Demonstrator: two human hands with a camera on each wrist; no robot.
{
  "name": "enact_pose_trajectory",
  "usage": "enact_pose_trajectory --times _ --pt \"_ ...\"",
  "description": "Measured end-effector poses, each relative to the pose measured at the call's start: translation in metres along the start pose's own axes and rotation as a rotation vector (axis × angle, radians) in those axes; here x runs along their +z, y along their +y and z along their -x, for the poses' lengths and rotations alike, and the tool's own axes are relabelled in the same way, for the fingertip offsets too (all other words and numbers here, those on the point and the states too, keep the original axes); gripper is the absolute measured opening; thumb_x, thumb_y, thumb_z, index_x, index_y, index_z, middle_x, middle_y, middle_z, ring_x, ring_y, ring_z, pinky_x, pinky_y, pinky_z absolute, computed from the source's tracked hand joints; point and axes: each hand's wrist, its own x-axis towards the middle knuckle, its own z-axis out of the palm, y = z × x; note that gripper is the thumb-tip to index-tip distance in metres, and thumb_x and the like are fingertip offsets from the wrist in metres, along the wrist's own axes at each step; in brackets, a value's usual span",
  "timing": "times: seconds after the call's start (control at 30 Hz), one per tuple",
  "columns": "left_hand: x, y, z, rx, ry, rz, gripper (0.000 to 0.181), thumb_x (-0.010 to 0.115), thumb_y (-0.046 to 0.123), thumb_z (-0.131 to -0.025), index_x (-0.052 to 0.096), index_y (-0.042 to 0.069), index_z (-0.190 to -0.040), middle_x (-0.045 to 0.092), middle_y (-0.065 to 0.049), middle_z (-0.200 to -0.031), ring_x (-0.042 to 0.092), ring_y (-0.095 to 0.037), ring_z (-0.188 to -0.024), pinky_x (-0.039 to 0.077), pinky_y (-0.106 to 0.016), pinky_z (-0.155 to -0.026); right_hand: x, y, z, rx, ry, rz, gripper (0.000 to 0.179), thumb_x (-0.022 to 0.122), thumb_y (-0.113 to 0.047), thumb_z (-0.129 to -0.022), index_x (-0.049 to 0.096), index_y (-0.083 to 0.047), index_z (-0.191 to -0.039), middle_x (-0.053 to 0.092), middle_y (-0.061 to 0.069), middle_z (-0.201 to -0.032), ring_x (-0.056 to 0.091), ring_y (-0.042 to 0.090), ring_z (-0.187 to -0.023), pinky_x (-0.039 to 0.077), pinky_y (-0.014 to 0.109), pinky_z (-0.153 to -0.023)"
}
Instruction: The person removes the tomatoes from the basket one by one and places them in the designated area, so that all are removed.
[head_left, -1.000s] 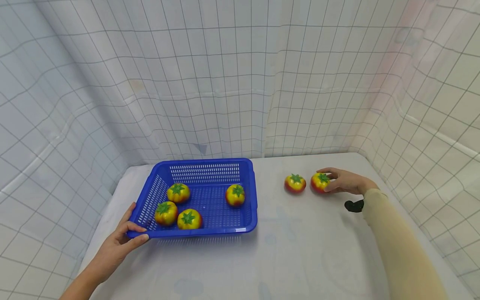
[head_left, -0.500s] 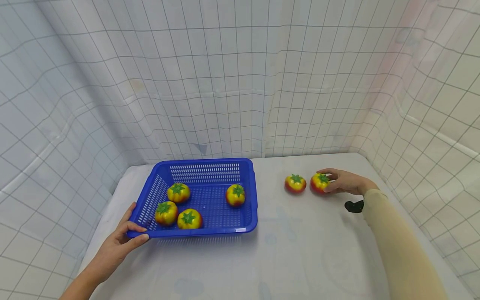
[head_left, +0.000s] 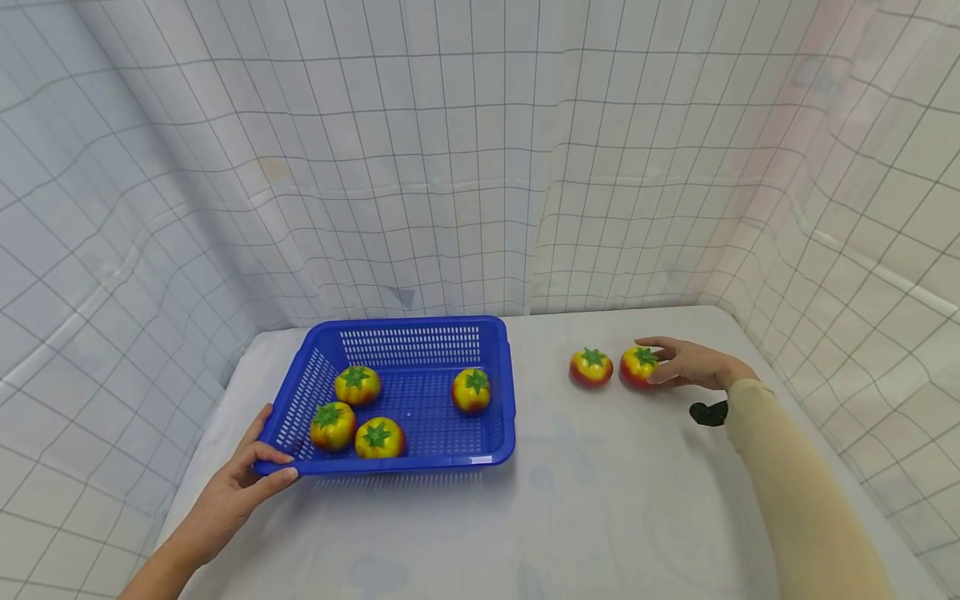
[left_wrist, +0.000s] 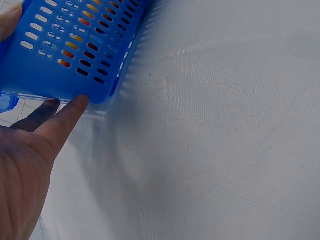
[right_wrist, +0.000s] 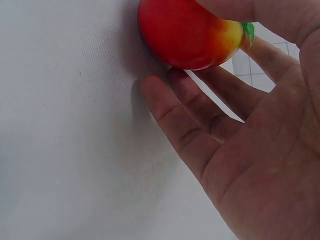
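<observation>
I've L hand (head_left: 228,500) gripping blue basket (head_left: 450,461) at near-L corner, thumb + fingers on rim; 4 red-yellow toms (head_left: 380,439) inside, 3 toward L, 1 at R; farther out, R hand (head_left: 693,365) has thumb + fingers round R-most tom (head_left: 635,369) on white cloth (head_left: 600,500); another tom (head_left: 591,368) just L; gridded curtain (head_left: 480,167) behind.

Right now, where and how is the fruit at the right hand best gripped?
Probably grip the fruit around its widest part, below the green leaf, from the right, thumb near, fingers far. It is round and leaf-up, with another fruit close on its left, so the right hand has the freer side.
</observation>
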Motion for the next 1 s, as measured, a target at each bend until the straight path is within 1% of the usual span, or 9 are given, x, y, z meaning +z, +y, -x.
enact_pose_trajectory --times 0.2,0.4,0.6,0.77,1.0 --pt "0.000 0.000 -0.001 -0.007 -0.002 -0.001 0.027 0.062 0.019 -0.104 0.053 -0.001 -0.118 -0.012 0.017 -0.169 0.004 -0.063 -0.145 0.043 -0.008 -0.088 -0.001 0.001 0.002 0.005 0.007 0.003 0.090 0.075 -0.017 -0.092 0.020 -0.013 -0.163 0.015 0.029 -0.164 0.033 0.043 -0.144 0.041 0.052 -0.110" --pt "-0.001 0.000 -0.001 -0.009 -0.002 -0.002 0.027 0.063 0.020 -0.104 0.053 -0.001 -0.118 -0.011 0.018 -0.169 0.004 -0.063 -0.145 0.043 -0.008 -0.088 -0.005 0.000 0.010 -0.003 0.006 0.004 0.091 0.074 -0.016 -0.093 0.016 -0.009 -0.163 0.019 0.031 -0.162 0.039 0.043 -0.141 0.045 0.049 -0.107" --pt "0.000 0.000 0.000 0.001 0.000 0.005 0.025 0.063 0.018 -0.104 0.053 -0.001 -0.117 -0.011 0.018 -0.169 0.003 -0.064 -0.145 0.043 -0.008 -0.088 -0.013 -0.004 0.019 -0.030 0.025 0.003 0.089 0.073 -0.015 -0.093 0.017 -0.006 -0.162 0.024 0.029 -0.162 0.037 0.043 -0.143 0.046 0.050 -0.106" --pt "0.000 0.001 0.000 0.012 -0.006 0.012 0.024 0.061 0.016 -0.104 0.053 -0.002 -0.117 -0.011 0.017 -0.169 0.005 -0.064 -0.144 0.044 -0.009 -0.088 -0.019 -0.008 0.024 -0.060 0.035 0.026 0.086 0.071 -0.017 -0.095 0.019 -0.005 -0.161 0.023 0.029 -0.163 0.036 0.044 -0.143 0.046 0.050 -0.105" --pt "0.000 0.001 0.001 0.019 -0.026 0.014 0.022 0.060 0.016 -0.105 0.052 -0.001 -0.116 -0.012 0.016 -0.169 0.006 -0.064 -0.143 0.044 -0.009 -0.089 -0.022 -0.015 0.030 -0.093 0.077 0.051 0.083 0.071 -0.021 -0.097 0.020 -0.004 -0.161 0.024 0.032 -0.161 0.048 0.045 -0.134 0.047 0.051 -0.105"
